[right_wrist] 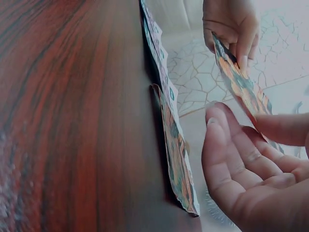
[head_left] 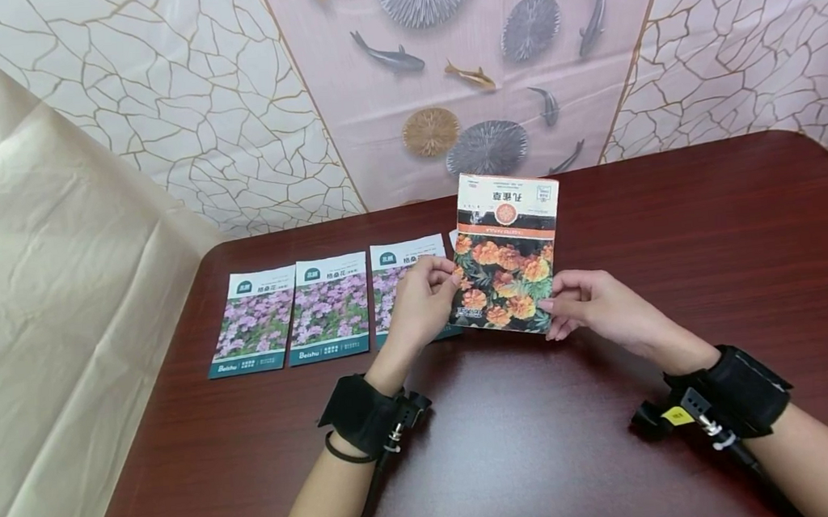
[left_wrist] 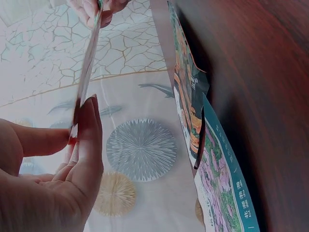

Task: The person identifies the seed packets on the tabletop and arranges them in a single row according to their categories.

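Observation:
A seed packet with orange marigolds (head_left: 505,263) is raised above the table between both hands. My left hand (head_left: 420,298) pinches its left edge between thumb and fingers. On the lower right edge, the thumb and fingers of my right hand (head_left: 596,309) grip it. Three seed packets with purple flowers, a left one (head_left: 253,321), a middle one (head_left: 328,307) and a right one (head_left: 393,268), lie in a row; the left hand and raised packet partly cover the right one. Another orange-flower packet (right_wrist: 176,150) lies beside the row in the right wrist view, mostly hidden in the head view.
The dark red-brown wooden table (head_left: 711,227) has a rounded far corner. Behind it hangs a patterned cloth (head_left: 490,106) with fish and round leaf shapes. A pale cloth (head_left: 58,278) drapes along the left side.

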Demonstrator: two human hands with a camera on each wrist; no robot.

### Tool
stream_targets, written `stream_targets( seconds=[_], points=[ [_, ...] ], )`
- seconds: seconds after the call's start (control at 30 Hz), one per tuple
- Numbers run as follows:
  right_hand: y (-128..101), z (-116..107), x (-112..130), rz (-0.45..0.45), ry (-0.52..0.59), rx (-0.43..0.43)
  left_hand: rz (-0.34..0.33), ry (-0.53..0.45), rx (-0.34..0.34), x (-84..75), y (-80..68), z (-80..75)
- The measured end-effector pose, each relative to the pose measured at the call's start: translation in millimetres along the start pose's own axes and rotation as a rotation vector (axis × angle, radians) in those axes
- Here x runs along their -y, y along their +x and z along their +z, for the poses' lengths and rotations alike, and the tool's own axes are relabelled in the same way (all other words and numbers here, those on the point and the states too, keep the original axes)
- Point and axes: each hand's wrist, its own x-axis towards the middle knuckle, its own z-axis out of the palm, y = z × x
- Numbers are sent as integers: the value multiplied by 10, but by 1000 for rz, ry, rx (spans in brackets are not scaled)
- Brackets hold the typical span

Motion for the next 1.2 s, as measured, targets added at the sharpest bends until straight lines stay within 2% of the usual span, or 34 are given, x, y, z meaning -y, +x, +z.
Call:
stream_targets(
  seconds=[0.2, 0.43, 0.6, 0.83, 1.0, 1.2],
  points=[
    [-2, -36, 6, -36, 27, -48, 28, 53, 32, 11, -3, -1],
    [-6, -245, 8, -57, -57, -122, 47, 64, 94, 23, 7, -21],
    [-17, -466, -15, -23, -83, -163, 64, 182, 131, 35, 16, -32],
    [-35, -771, -96, 36, -102, -221, 51, 314, 234, 63, 27, -14],
    [-48, -959, -173, 112, -193, -258, 70, 381, 298, 78, 26, 22],
    [-45, -1090, -260, 173, -287, -270, 113, 448, 345, 77, 4, 76]
  ],
)
